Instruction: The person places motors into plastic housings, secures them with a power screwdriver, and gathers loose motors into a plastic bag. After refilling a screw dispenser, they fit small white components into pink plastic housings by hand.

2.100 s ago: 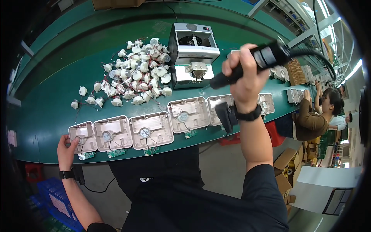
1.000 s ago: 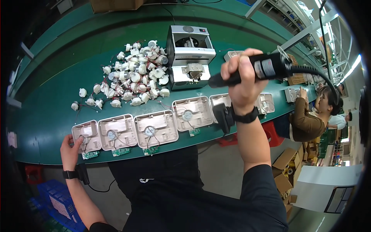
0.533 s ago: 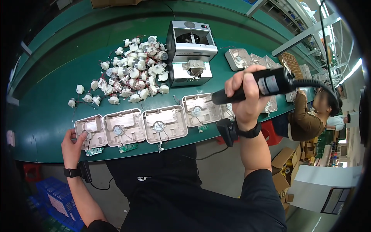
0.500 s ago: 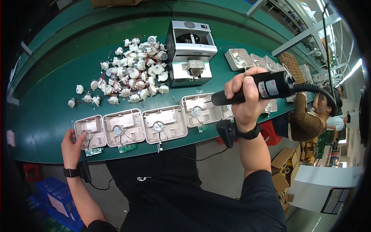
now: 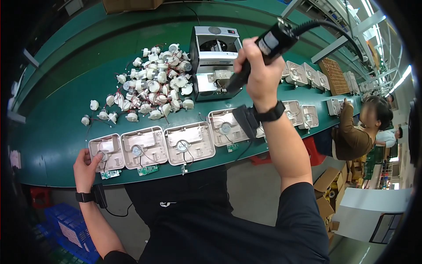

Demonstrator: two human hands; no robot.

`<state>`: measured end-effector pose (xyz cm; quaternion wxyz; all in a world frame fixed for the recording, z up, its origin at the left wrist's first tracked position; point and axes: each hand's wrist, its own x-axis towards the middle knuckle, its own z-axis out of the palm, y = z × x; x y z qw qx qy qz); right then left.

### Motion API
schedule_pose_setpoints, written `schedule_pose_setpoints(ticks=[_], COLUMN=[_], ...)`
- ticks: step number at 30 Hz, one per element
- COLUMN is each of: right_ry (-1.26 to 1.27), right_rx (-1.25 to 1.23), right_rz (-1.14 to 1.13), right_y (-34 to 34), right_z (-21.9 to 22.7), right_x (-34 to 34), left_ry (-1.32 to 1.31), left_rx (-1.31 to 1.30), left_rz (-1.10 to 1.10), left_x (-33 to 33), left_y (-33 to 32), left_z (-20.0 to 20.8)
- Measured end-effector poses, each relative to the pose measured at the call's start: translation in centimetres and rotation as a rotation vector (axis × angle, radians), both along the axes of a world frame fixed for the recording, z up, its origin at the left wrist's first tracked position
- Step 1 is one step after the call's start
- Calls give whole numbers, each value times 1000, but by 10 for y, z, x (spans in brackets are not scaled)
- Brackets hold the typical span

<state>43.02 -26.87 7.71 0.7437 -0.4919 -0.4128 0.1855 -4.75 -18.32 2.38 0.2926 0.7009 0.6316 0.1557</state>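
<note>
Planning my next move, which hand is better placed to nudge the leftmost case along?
Probably your left hand: it is at the leftmost case, thumb reaching inside over the rim. Your right hand is farther away and occupied, gripping the black tool.

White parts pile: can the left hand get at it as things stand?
Probably, after letting go: the left hand grips the leftmost tray, but nothing tall stands between it and the pile of white parts.

Bench (image 5: 48, 136) lies free leftward — parts pile (image 5: 154, 86) and tray row (image 5: 192, 134) obstruct
</note>
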Motion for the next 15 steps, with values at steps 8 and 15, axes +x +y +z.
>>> schedule_pose_setpoints(ticks=[8, 15], right_ry=[-4, -71], right_rx=[201, 128], right_rz=[64, 4], right_y=[-27, 15], right_z=[6, 12], right_x=[7, 12], left_ry=[19, -12], left_rx=[47, 17], left_rz=[-24, -20], left_x=[-6, 2], left_y=[7, 6], left_z=[-7, -8])
